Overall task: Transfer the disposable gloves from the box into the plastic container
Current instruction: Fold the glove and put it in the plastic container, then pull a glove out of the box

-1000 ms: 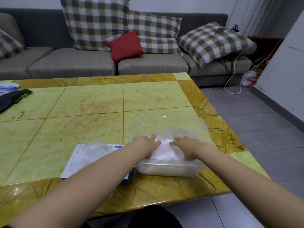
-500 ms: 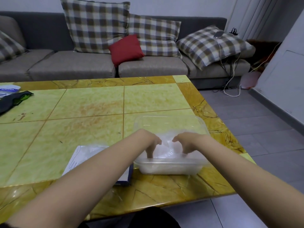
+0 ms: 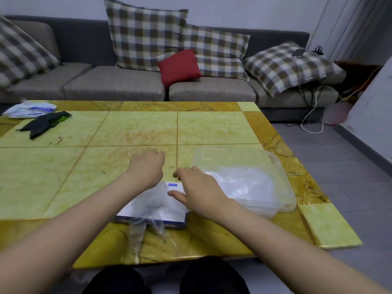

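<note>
Where the frame's top is filled by a grey sofa [image 3: 114, 85], four checked pillows [image 3: 146, 35] and a small red cushion [image 3: 179, 67] lean against its back. Below it a glossy table [image 3: 135, 128] of yellow-green marbled tiles with an amber border takes up the middle and left. A grey tiled floor [image 3: 339, 166] runs down the right edge, with a white cable [image 3: 311, 115] trailing from the sofa onto it.

At right of centre stands a clear plastic container [image 3: 282, 172], rounded and rectangular, holding a crumpled heap of thin translucent gloves [image 3: 239, 183]. Just left of it lies a flat white box [image 3: 174, 213] with a blue edge. More film spills from its top, and a strip hangs over the near table edge.

The left hand [image 3: 147, 166] reaches past the box's far end, its fingers curled away from view, so whether they hold anything cannot be told. The right hand [image 3: 199, 187] hovers over the box's right end with relaxed fingers and thumb stretched out, partly hiding the box top.

At upper left lie a black cloth [image 3: 44, 122] and a white packet [image 3: 29, 109].
</note>
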Tool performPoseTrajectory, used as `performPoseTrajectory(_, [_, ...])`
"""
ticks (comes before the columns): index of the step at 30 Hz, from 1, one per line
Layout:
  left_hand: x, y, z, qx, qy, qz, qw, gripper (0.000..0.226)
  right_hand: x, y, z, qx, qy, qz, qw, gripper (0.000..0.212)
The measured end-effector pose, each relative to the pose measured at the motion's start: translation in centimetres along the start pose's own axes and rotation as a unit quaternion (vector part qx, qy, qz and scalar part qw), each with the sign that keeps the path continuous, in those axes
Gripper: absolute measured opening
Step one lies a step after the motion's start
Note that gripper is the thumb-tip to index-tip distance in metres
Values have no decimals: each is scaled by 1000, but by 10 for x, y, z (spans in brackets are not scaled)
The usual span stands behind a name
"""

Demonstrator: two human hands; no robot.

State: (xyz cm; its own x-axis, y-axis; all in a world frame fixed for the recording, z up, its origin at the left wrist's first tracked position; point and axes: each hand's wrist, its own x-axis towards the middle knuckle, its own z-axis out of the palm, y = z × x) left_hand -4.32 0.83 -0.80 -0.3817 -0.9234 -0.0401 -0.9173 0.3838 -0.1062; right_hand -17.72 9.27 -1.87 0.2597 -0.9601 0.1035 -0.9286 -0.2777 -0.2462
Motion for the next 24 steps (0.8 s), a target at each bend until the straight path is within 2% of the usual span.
performPoseTrajectory(4, [-10, -28, 32, -108, -114, -22, 987, 34, 10, -10, 18, -142, -55, -16, 988, 56])
performPoseTrajectory(6, [-11, -37, 42, -158, -131, -17, 979, 31, 12, -16, 21, -170, -72, -14, 983, 41])
performPoseTrajectory(8, [-12, -41, 47, -176, -130, -10, 976, 33, 13, -22, 23, -166, -71, -10, 983, 19])
performPoseTrajectory(13, [-17, -43, 58, -187, -145, -10, 972, 53, 15, -24, 18, -110, -46, 18, 993, 25])
performPoseTrajectory(18, [-19, -43, 61, -194, -117, -15, 974, 44, 12, -22, 17, -67, 53, 18, 996, 22])
performPoseTrajectory(21, [-19, -39, 59, -211, -103, -27, 972, 36, 11, -24, 22, -62, 145, 1, 988, 39])
performPoseTrajectory(24, [-19, -35, 60, -224, -94, -36, 969, 34, 11, -34, 17, -15, 75, 4, 997, 64])
